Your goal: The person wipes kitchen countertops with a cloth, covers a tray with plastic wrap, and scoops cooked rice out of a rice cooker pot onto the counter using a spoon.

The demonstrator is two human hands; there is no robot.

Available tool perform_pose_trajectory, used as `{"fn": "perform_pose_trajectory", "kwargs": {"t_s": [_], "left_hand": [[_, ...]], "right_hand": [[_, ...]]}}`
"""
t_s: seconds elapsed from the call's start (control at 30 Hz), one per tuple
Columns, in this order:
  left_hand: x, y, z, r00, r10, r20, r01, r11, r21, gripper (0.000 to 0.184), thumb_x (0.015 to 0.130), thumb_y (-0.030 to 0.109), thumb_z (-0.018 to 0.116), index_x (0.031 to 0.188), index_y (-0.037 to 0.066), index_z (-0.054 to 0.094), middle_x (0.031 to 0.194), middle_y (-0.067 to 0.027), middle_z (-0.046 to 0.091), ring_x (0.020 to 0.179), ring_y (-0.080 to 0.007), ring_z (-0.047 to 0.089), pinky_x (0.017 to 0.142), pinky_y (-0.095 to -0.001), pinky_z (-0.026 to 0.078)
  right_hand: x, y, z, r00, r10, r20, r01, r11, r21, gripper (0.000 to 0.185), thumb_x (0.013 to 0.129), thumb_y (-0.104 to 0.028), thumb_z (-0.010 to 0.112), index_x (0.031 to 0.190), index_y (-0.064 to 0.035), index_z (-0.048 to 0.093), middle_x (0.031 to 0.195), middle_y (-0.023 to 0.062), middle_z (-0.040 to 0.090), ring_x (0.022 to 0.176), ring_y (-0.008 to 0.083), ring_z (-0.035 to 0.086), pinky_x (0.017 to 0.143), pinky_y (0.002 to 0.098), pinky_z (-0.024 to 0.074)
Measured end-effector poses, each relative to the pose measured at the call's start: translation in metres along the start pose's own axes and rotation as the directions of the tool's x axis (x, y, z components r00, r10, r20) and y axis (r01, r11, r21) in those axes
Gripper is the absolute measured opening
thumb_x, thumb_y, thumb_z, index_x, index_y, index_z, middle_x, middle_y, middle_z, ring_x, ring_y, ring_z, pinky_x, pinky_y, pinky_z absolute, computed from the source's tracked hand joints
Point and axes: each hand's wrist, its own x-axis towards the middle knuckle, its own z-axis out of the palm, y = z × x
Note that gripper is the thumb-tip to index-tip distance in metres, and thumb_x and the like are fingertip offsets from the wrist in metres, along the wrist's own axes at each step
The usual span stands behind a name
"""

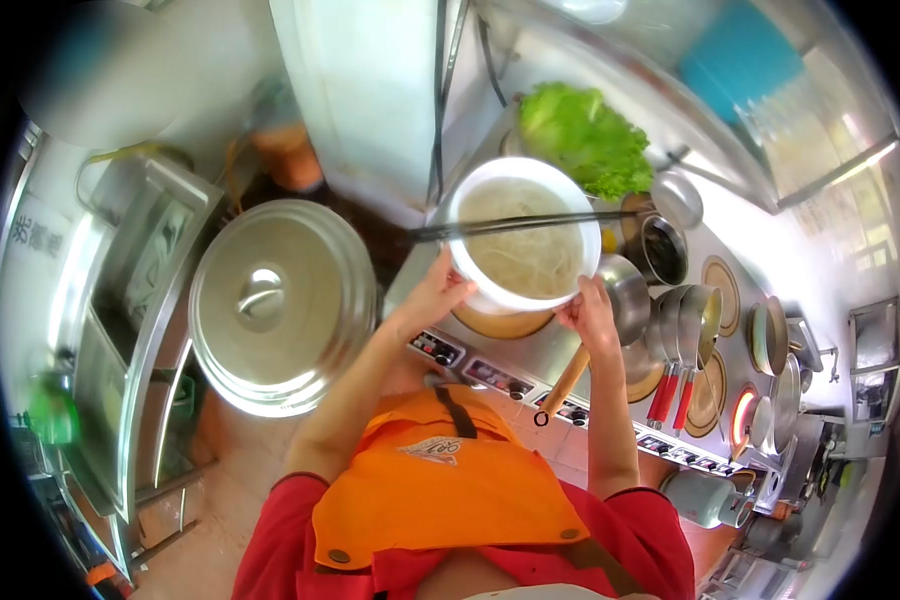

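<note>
Between my two hands is a white bowl (465,285) with pale noodles in cloudy broth (525,255). My left hand (440,293) grips its lower left rim, fingers wrapped against the side. On the lower right, my right hand (590,315) is closed on the rim too. A pair of long dark chopsticks (530,222) lies across the top of the bowl, reaching past both sides. Beneath the bowl a round burner plate (500,323) of the steel stove partly shows. Green lettuce (585,135) is heaped just behind the bowl.
A large lidded steel pot (280,300) stands at my left, beyond it a steel sink (120,370). Red-handled pans (685,325), a wooden-handled pan (565,385) and a dark-filled pot (662,250) crowd the stove on the right. One burner (743,415) glows red.
</note>
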Motion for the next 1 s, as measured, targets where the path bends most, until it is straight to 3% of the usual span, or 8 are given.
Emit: {"fn": "perform_pose_trajectory", "kwargs": {"t_s": [0.2,0.37,0.43,0.6,0.67,0.87,0.97,1.0], "left_hand": [[-0.009,-0.041,-0.007,0.997,-0.014,-0.071,0.018,0.998,0.061,0.077,0.092,0.016,0.059,0.15,0.01,0.009,0.098,-0.006,0.054,0.084,-0.011,0.052,0.07,-0.0262,0.048],[-0.1,-0.003,-0.016,0.977,-0.194,-0.083,0.202,0.974,0.104,0.056,0.093,0.013,0.055,0.144,0.004,0.032,0.09,-0.0062,0.058,0.087,-0.0128,0.055,0.079,-0.0252,0.046],[-0.136,0.051,-0.008,0.959,-0.268,-0.096,0.279,0.952,0.129,0.042,0.094,0.016,0.056,0.133,0.001,0.048,0.095,-0.007,0.059,0.089,-0.0129,0.056,0.079,-0.0251,0.047],[-0.204,-0.006,-0.032,0.914,-0.278,-0.295,0.372,0.864,0.339,0.03,0.094,0.015,0.053,0.12,-0.001,0.056,0.095,-0.0059,0.062,0.086,-0.0131,0.059,0.076,-0.0255,0.048],[-0.219,-0.012,-0.032,0.869,-0.3,-0.393,0.42,0.867,0.268,0.028,0.094,0.014,0.053,0.117,-0.001,0.057,0.093,-0.0058,0.063,0.086,-0.0129,0.059,0.075,-0.0254,0.048],[-0.233,-0.027,-0.017,0.828,-0.257,-0.499,0.376,0.914,0.153,0.024,0.092,0.011,0.057,0.113,-0.001,0.058,0.09,-0.0066,0.064,0.079,-0.0133,0.06,0.07,-0.0251,0.049],[-0.237,-0.003,-0.006,0.791,-0.253,-0.558,0.448,0.86,0.245,0.025,0.092,0.012,0.058,0.113,-0.001,0.059,0.093,-0.0067,0.065,0.08,-0.0133,0.06,0.07,-0.026,0.049],[-0.238,0.006,-0.003,0.749,-0.304,-0.588,0.504,0.838,0.209,0.026,0.09,0.012,0.058,0.113,0.0,0.06,0.096,-0.0125,0.067,0.088,-0.0172,0.063,0.075,-0.029,0.05]], "right_hand": [[0.0,0.01,-0.016,0.997,0.066,-0.048,-0.066,0.998,0.013,0.052,0.093,-0.041,0.056,0.129,-0.0065,0.04,0.065,0.0015,0.053,0.054,0.0132,0.056,0.054,0.0266,0.0498],[-0.032,-0.031,-0.039,0.967,-0.183,-0.176,0.153,0.973,-0.175,0.029,0.096,-0.029,0.055,0.106,-0.002,0.06,0.062,-0.0003,0.051,0.049,0.0053,0.042,0.044,0.0203,0.0296],[-0.028,-0.063,-0.028,0.931,-0.332,-0.155,0.297,0.931,-0.212,0.026,0.096,-0.024,0.055,0.104,-0.0008,0.061,0.061,-0.0014,0.05,0.05,0.0049,0.041,0.044,0.0202,0.029],[0.0,-0.164,0.03,0.804,-0.592,-0.051,0.548,0.772,-0.323,0.021,0.095,-0.017,0.054,0.106,-0.0006,0.06,0.065,-0.0017,0.051,0.056,0.0046,0.043,0.049,0.0209,0.0313],[0.048,-0.201,0.038,0.638,-0.77,0.001,0.717,0.594,-0.366,0.023,0.095,-0.02,0.055,0.105,-0.0008,0.061,0.07,-0.0004,0.056,0.06,0.0055,0.048,0.052,0.0218,0.0372],[0.169,-0.331,0.062,0.402,-0.913,0.075,0.678,0.241,-0.694,0.027,0.085,-0.026,0.067,0.09,0.0,0.061,0.083,0.0115,0.068,0.067,0.018,0.063,0.068,0.0297,0.0494],[0.235,-0.343,0.054,0.371,-0.926,0.071,0.5,0.134,-0.856,0.032,0.083,-0.03,0.068,0.087,0.0004,0.061,0.08,0.014,0.067,0.069,0.0232,0.065,0.067,0.0343,0.0503],[0.237,-0.344,0.057,0.443,-0.896,0.027,0.524,0.235,-0.819,0.032,0.082,-0.031,0.068,0.087,0.0006,0.061,0.079,0.0148,0.067,0.069,0.0244,0.065,0.066,0.0353,0.0504]]}}
